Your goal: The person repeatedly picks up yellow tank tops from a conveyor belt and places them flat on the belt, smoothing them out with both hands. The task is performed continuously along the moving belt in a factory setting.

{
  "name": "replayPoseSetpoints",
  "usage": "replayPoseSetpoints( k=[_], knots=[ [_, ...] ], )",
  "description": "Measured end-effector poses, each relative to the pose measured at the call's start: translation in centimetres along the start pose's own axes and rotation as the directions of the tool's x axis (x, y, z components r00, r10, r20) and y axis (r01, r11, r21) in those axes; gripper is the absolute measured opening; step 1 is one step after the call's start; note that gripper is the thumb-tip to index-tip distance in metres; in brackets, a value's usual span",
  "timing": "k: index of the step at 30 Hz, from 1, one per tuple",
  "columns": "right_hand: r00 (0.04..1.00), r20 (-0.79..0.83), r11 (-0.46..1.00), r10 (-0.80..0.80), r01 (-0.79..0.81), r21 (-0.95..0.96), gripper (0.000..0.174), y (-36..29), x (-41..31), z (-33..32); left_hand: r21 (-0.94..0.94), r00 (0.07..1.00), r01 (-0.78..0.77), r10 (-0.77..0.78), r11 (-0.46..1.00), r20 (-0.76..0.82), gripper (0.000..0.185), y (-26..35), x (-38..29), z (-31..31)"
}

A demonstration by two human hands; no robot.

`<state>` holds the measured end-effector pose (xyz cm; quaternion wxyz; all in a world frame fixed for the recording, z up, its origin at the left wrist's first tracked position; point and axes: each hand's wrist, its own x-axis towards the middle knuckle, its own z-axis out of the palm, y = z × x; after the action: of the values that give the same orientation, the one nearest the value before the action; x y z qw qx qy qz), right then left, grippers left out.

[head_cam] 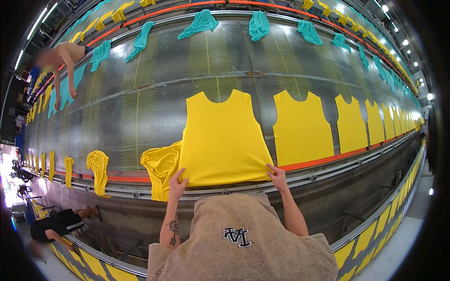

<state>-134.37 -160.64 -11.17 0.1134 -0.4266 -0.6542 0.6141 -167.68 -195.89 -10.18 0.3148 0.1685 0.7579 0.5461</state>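
A yellow cut shirt panel point(219, 137) spreads over the long table point(168, 116), its neckline pointing away from me. Its near left corner is pinched in my left hand point(178, 184). My right hand point(277, 177) grips the near right corner, and creases run up the cloth from there. The hem between my hands is above the table's near rail point(226, 192). Beside the panel on the left, partly covered by it, lies a crumpled yellow fabric piece point(161, 165). Another yellow panel point(302, 130) lies flat to the right.
More flat yellow panels point(352, 124) line the table rightward. Bunched yellow cloth point(98, 168) hangs over the near edge at left. Turquoise pieces point(200, 24) lie along the far edge. One person point(70, 58) handles turquoise panels across the table; another point(58, 224) bends over a table behind me.
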Motion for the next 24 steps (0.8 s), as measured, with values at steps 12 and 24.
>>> replayPoseSetpoints(
  k=[12, 24],
  knots=[
    [1.0, -0.009, 1.0, -0.02, 0.02, 0.024, 0.041, 1.1, 0.1, 0.1, 0.006, 1.0, 0.0, 0.0, 1.0, 0.001, 0.052, -0.6, -0.3, 0.0],
    [1.0, -0.004, 1.0, -0.001, 0.001, 0.015, 0.042, 0.9, -0.3, 0.2, -0.012, 1.0, 0.002, -0.002, 1.0, 0.002, 0.052, -1.1, -0.4, 0.0]
  ],
)
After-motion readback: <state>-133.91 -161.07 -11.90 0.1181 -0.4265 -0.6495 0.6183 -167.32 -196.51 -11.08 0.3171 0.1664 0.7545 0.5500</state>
